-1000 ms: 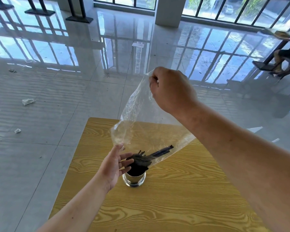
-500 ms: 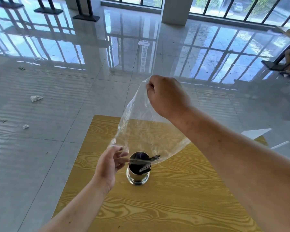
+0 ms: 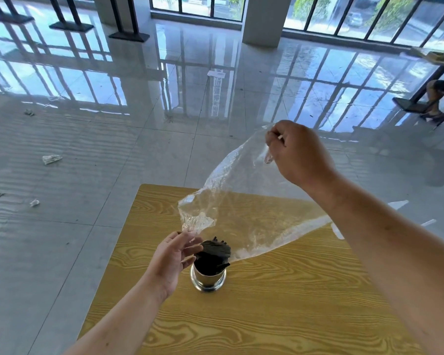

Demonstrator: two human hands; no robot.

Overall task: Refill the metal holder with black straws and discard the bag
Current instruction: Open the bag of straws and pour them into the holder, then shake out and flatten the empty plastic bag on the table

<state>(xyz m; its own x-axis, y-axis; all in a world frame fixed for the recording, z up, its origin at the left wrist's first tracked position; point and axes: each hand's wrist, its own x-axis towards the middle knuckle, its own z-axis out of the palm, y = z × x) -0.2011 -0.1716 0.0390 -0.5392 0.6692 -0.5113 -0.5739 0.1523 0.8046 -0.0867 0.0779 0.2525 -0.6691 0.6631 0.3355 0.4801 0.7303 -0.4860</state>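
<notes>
A shiny metal holder (image 3: 208, 279) stands upright on the yellow wood-grain table (image 3: 280, 316). Black straws (image 3: 214, 251) fill it and stick out of its top. Above and to the right hangs a clear plastic bag (image 3: 244, 211), which looks empty. My right hand (image 3: 296, 155) is shut on the bag's upper corner and holds it in the air. My left hand (image 3: 173, 257) is just left of the holder, fingers spread beside the straws and under the bag's lower crumpled corner; whether it touches the bag is unclear.
Glossy grey tiled floor surrounds the table, with scraps of crumpled paper (image 3: 51, 159) lying at the left. A person's legs (image 3: 438, 98) and another table (image 3: 436, 57) show at the far right. A white pillar (image 3: 264, 19) and windows stand at the back.
The last straws have dropped from the bag into the holder. My right hand has lifted the bag up and to the right, away from the holder. My left hand's fingers have opened.
</notes>
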